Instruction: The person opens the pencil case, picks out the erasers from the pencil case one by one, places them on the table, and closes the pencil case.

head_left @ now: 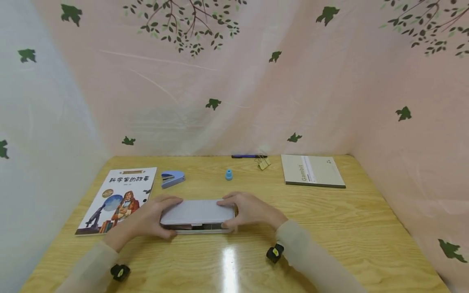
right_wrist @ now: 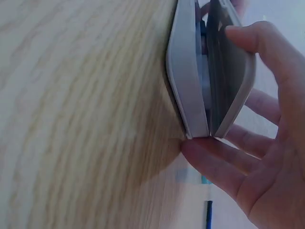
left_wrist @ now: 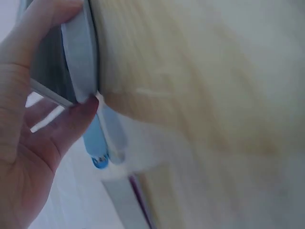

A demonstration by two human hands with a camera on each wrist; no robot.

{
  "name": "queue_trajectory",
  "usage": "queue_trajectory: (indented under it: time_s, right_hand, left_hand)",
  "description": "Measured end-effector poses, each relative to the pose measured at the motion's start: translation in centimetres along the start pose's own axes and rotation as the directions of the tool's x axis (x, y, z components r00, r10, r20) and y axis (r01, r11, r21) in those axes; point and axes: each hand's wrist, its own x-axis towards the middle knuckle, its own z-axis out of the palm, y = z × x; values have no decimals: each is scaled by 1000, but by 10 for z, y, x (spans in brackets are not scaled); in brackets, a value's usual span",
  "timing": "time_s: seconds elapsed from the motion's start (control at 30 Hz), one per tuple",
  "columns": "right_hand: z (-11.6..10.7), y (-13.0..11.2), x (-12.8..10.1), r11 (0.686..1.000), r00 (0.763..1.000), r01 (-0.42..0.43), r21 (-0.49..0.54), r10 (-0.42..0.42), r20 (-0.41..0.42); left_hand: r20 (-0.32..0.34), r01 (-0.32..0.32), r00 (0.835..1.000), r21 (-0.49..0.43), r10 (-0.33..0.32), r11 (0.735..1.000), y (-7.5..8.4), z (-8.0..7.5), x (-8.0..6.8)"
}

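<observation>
Largest of all, we see a pale pink fabric wall (head_left: pixel 245 81) printed with leafy branches and dark green birds, standing behind and beside a wooden table (head_left: pixel 348 244) whose near part catches a bright streak of light. Next in size comes a picture book (head_left: pixel 126 203) with a figure in a red coat on its cover, lying at the table's left, and then a beige notepad (head_left: pixel 313 171) marked "Gambit" near the far right corner. Before us, at the near middle of the table, right of the book, lies a light grey case (head_left: pixel 198 211), its lid partly raised; through the gap we see contents too dark to make out. The person's left hand (head_left: pixel 152 216) grasps the case's left end, thumb on the near side and fingers toward the far edge. The right hand (head_left: pixel 253 209) grips the right end likewise, and from its wrist view we see the thumb pressing the lid's rim. Smaller still, a blue stapler (head_left: pixel 173 178) rests just beyond the left hand, a dark blue pen (head_left: pixel 243 156) lies along the far edge, a gold binder clip (head_left: pixel 264 164) sits just beside it, and a small blue cone-shaped object (head_left: pixel 229 175) stands between stapler and clip.
</observation>
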Motion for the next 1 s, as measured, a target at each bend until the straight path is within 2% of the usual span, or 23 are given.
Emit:
queue_trajectory:
  time_s: [0.1,0.17,0.3,0.4,0.57,0.7,0.83,0.9,1.0]
  right_hand:
    - [-4,6,0,984,1000,-20,175,17,21]
    - [-7,9,0,947,998,-55,317,48,29]
    - [-10,16,1,813,992,-112,572,125,17]
    - [-11,20,3,691,985,-126,711,172,8]
    - [-9,26,4,545,969,-167,822,243,36]
    - [-7,26,4,449,956,-181,875,288,50]
    - [-5,23,5,386,945,-189,903,322,61]
    - [-4,23,5,372,939,-195,907,337,64]
    - [-3,24,3,368,933,-200,908,354,63]
  left_hand:
    - [-28,26,999,-110,-30,994,-2,-2,-6]
    - [-53,29,998,-194,-40,981,-3,-3,-8]
    - [-88,31,994,-355,-67,934,-5,-2,-10]
    - [-88,52,991,-413,-97,909,-6,-2,-10]
    - [-79,68,991,-417,-110,906,-6,0,-10]
    - [-88,60,990,-417,-107,907,-6,2,-10]
    - [-73,76,991,-408,-116,910,-6,2,-9]
    - [-66,81,991,-396,-116,915,-5,1,-9]
    - [-53,91,992,-371,-119,924,-4,1,-6]
